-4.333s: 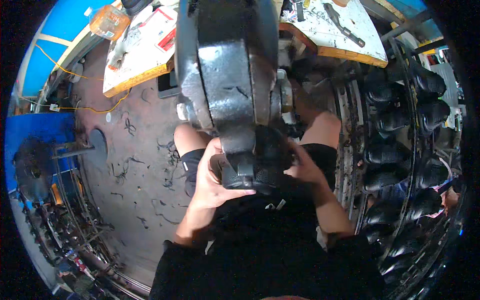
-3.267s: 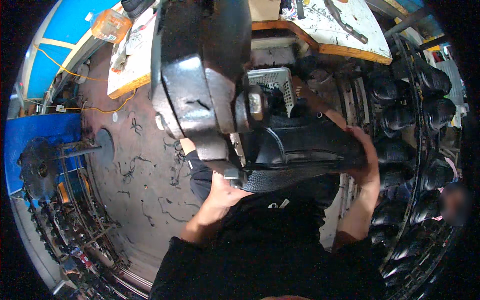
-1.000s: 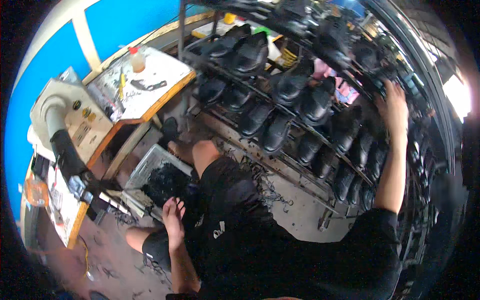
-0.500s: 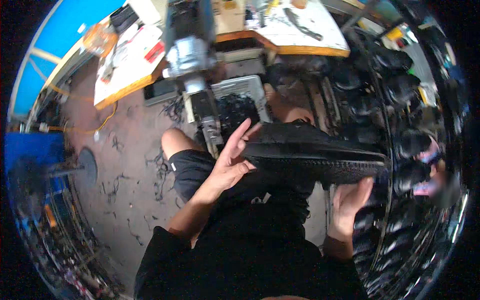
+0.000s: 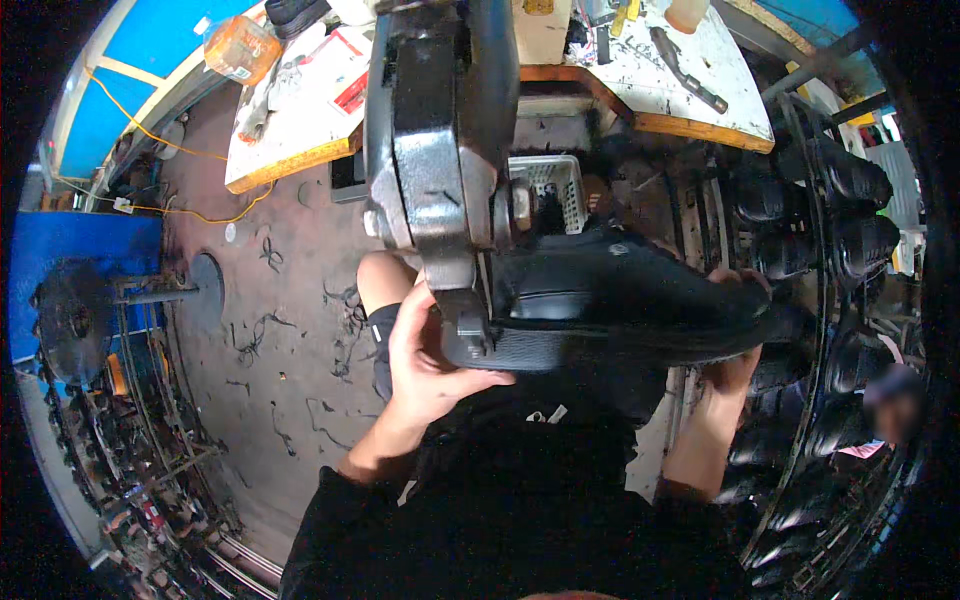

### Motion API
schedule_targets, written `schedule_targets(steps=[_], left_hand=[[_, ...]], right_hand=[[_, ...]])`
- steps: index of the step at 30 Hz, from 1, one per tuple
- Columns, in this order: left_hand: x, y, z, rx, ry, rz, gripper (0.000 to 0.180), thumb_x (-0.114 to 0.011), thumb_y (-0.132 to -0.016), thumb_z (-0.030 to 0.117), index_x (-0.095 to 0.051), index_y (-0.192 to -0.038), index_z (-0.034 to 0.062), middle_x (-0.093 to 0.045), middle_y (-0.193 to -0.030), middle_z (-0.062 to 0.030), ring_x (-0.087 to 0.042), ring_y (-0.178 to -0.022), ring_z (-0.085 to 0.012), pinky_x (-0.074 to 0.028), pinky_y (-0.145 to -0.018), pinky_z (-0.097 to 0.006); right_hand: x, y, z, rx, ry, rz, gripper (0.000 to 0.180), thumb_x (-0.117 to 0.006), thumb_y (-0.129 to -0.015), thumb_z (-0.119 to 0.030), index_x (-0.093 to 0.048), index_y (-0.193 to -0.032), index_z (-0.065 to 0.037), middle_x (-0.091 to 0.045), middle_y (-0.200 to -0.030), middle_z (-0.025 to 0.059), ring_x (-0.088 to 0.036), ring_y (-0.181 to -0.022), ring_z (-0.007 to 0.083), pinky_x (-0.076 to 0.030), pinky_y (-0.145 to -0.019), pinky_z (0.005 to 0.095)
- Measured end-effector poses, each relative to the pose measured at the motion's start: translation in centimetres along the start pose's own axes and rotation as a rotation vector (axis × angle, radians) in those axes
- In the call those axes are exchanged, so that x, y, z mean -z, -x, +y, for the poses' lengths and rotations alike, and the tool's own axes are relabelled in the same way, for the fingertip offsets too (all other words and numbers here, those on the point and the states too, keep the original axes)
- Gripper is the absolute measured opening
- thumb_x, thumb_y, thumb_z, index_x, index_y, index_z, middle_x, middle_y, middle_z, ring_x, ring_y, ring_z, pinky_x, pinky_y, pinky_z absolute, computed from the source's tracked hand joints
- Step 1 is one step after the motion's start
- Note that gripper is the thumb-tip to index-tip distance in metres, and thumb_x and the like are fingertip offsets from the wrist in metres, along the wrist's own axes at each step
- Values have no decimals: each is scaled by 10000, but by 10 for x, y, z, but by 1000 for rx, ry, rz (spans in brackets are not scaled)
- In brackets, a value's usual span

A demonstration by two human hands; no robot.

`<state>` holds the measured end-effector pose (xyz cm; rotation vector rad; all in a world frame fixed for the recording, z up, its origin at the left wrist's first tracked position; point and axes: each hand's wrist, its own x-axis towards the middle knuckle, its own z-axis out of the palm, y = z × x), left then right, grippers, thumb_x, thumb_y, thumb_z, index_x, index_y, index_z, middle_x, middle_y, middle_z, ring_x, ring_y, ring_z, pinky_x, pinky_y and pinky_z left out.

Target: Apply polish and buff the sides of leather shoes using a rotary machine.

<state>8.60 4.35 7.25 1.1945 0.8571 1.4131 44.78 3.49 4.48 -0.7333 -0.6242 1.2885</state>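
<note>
A black shoe (image 5: 620, 290) lies on its side across my lap, its heel end at the left and its toe at the right. My left hand (image 5: 425, 375) is closed round the heel, thumb along the sole edge and fingers partly hidden behind. At the toe, my right hand (image 5: 738, 372) grips from both sides. Above the heel comes down the dark metal arm of a machine (image 5: 430, 170), whose narrow lower tip (image 5: 470, 325) overlaps the heel end by my left hand; whether it touches the shoe I cannot tell.
White worktables with wooden edges stand left (image 5: 295, 130) and right (image 5: 700, 90) of the machine. Behind the shoe is a grey plastic crate (image 5: 570, 185). Racks of black shoes (image 5: 855, 240) line the right, near another person (image 5: 893, 405). Black scraps (image 5: 265, 330) litter the floor.
Both hands, apart from the shoe's ends before, have closed on its heel and toe. The heel is now at the machine's tip. My view has shifted, and the machine looks larger.
</note>
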Motion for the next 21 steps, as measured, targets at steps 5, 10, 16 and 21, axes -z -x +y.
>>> schedule_targets(steps=[5,10,16,21], left_hand=[[37,19,-13,92,3,237,1143,-1038,-538,274,-442,-1476,5,-487,-1477,-107,-488,-1354,-258,-369,-1153,-396],[69,27,-13,91,194,329,1095,-1016,-567,211,-433,-1484,73,-444,-1522,-131,-489,-1373,-305,-446,-1141,-471],[94,34,-11,67,152,356,1170,-946,-658,250,-271,-1584,15,-516,-1437,-155,-602,-1228,-295,-533,-1032,-440],[104,37,-13,93,162,354,1133,-907,-695,225,-256,-1598,15,-492,-1480,-156,-579,-1281,-308,-515,-1064,-454]], right_hand=[[-55,-10,-1,161,577,-197,738,-820,-815,-241,-457,-1428,-53,-614,-1300,180,-599,-1207,299,-451,-1087,439],[-95,-25,33,12,404,-344,818,-907,-724,-218,-483,-1399,-35,-620,-1301,189,-609,-1199,295,-466,-1076,441],[-125,-24,42,17,571,-377,763,-890,-771,-236,-495,-1380,-1,-649,-1261,179,-629,-1166,287,-484,-1055,428],[-135,-21,41,-180,595,-368,745,-868,-812,-292,-502,-1388,3,-653,-1272,168,-628,-1177,273,-485,-1051,417]])
